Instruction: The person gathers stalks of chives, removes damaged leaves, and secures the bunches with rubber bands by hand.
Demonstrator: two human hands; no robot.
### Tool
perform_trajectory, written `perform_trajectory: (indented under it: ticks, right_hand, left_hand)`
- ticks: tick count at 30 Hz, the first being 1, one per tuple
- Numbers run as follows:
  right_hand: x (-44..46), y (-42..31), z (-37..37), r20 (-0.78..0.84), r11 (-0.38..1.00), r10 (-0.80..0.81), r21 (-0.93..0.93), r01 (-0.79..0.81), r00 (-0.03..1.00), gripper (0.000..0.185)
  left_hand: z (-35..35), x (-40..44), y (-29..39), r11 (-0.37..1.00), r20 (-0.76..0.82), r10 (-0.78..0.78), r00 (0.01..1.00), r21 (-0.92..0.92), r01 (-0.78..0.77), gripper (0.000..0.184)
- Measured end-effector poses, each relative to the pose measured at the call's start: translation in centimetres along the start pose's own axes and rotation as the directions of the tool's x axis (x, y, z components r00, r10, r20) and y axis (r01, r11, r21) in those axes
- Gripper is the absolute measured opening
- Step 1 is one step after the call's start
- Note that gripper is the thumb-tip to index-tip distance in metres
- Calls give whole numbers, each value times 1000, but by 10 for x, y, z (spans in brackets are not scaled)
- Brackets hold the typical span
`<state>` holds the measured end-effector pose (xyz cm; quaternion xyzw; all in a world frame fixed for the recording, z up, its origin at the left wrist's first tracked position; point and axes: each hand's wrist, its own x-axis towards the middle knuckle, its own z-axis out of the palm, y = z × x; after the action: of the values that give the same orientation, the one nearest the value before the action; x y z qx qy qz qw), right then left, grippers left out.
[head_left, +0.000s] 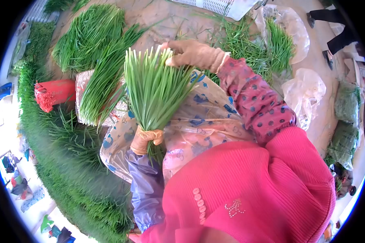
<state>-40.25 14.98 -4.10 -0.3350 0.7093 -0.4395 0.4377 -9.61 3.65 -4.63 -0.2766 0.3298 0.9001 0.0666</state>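
My left hand (146, 139), in a tan glove, is closed around the lower part of a bunch of garlic chives (156, 93). The bunch stands upright and fans out, its pale cut ends uppermost, with darker leaf tips hanging below the fist. At the top right of the bunch, my right hand (196, 56), also gloved, rests against the cut ends with thumb and fingers apart. Under the bunch, a clear patterned plastic apron (207, 117) covers my lap. More chives (103, 89) lie loosely over a patterned box (83, 83) just left of the bunch.
A big heap of chives (89, 36) lies on the floor ahead, and a long green bank (77, 178) curves along the left. A red roll (59, 93) lies beside the box. Loose stalks (243, 48), plastic bags (304, 95) and a white crate (219, 6) are further out. A person's legs (332, 32) show at upper right.
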Motion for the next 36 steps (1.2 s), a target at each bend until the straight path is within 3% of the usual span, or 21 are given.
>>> perform_trajectory:
  ticks: [1, 2, 3, 5, 6, 10, 12, 16, 17, 19, 20, 22, 23, 25, 26, 28, 29, 31, 33, 35, 36]
  right_hand:
    - [1, -2, 5, 70, 993, -117, 31, 115, 991, 49]
    - [1, -3, 14, -156, 990, -130, 40, 138, 979, 36]
    - [3, -4, 12, -153, 990, -124, 42, 132, 980, 36]
    - [9, -4, 0, -364, 892, 80, 442, 96, 928, 32]
    - [11, 3, -10, -500, 897, 41, 399, 189, 865, 26]
    - [-16, 11, -51, -519, 855, 23, 453, 253, 854, 25]
    - [-45, 5, -58, -94, 930, 4, 365, 30, 996, 24]
    - [-61, -6, -23, 482, 973, 145, 89, -213, 864, 51]
    - [-56, 0, -9, 488, 976, 134, 83, -199, 862, 51]
    - [-41, 22, 22, 499, 866, -136, 479, -142, 856, 86]
    - [-35, 27, 35, 511, 870, -145, 474, -137, 847, 86]
    - [-27, 23, 55, 367, 470, -434, 871, -141, 823, 107]
    - [-26, 15, 57, 388, 483, -445, 863, -148, 808, 107]
    - [-30, -13, 56, 162, 402, -479, 914, 52, 863, 114]
    - [-30, -18, 61, 5, 235, -509, 963, 133, 861, 93]
    - [-23, -4, 56, -14, 257, -471, 954, 153, 882, 93]
    - [-20, 3, 53, -50, 271, -424, 946, 180, 904, 94]
    - [-14, 12, 48, -66, 294, -410, 935, 200, 910, 92]
    - [-16, 32, 45, 0, 434, -290, 891, 131, 957, 89]
    - [-18, 43, 47, -3, 408, -281, 905, 122, 960, 89]
    - [-17, 48, 46, 10, 426, -302, 896, 126, 953, 95]
  left_hand:
    - [3, 0, 0, 999, -44, 41, 998, 35, -40, 49]
    - [5, -1, 3, 999, -46, 38, 998, 33, -37, 49]
    - [6, -1, 5, 1000, -54, 10, 998, 27, -9, 50]
    - [4, -3, 3, 999, -64, -29, 997, 15, 30, 51]
    - [0, -2, 1, 1000, -32, -11, 999, 7, 11, 53]
    - [-10, -1, 1, 996, 91, 68, 994, -66, -62, 47]
    - [-28, 1, 4, 997, 191, 75, 979, -30, -70, 33]
    - [-25, 3, 10, 990, 155, 137, 978, -45, -132, 32]
    - [-20, 3, 11, 988, 150, 152, 977, -41, -148, 32]
    - [-1, 3, 19, 970, 70, 221, 973, 89, -227, 40]
    - [4, 2, 20, 980, 31, 191, 981, 43, -192, 50]
    - [26, -1, 28, 975, -33, 216, 976, 63, -214, 50]
    - [39, -3, 34, 972, -87, 227, 970, 80, -221, 51]
    - [52, -4, 46, 979, -219, 159, 963, 163, -124, 50]
    - [51, -3, 45, 950, -236, 164, 958, 298, -90, 48]
    - [44, 3, 46, 828, -251, 83, 964, 556, 74, 38]
    - [42, 4, 41, 831, -251, 88, 964, 552, 68, 38]
    - [36, 7, 25, 485, -69, 357, 932, 866, -121, 34]
    - [31, 13, 15, 352, 60, 348, 936, 917, -190, 47]
    - [41, 7, 7, 189, 137, 459, 878, 951, -247, 65]
    - [43, 5, 5, 203, 127, 457, 880, 949, -242, 65]
